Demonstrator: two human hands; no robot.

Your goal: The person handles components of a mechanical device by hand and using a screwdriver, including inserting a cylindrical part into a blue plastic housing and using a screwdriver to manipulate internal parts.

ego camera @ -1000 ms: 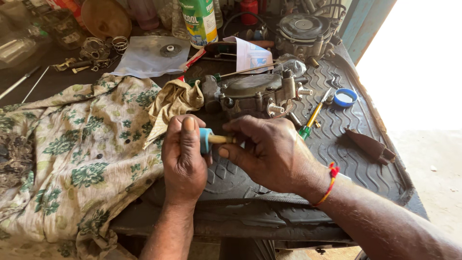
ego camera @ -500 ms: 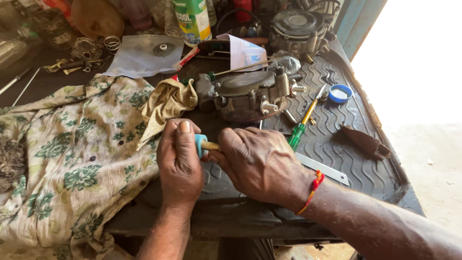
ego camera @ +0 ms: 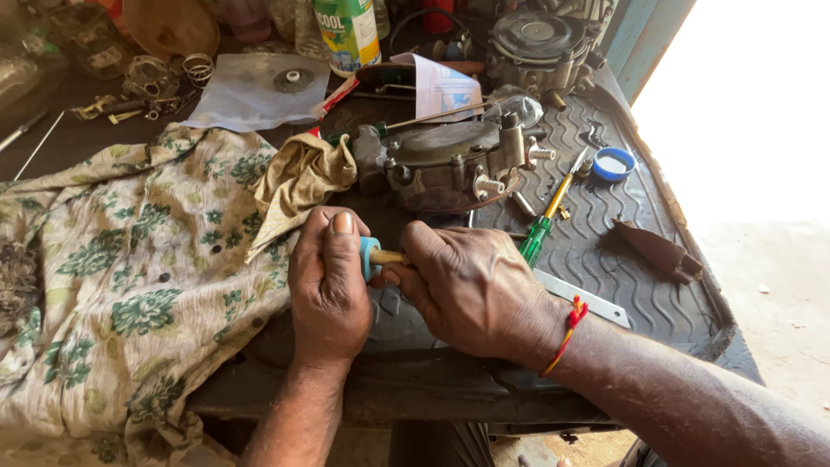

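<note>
head view: left hand (ego camera: 329,285) grips a small blue cap (ego camera: 369,257); right hand (ego camera: 471,290) closes around a brass stem (ego camera: 391,257) set in it. the fitting step seems under way, and it calls for a firm, straight hold.

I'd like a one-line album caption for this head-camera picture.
Left hand and right hand grip a small blue-capped part above a ribbed black mat, a metal carburettor-like unit behind.
</note>
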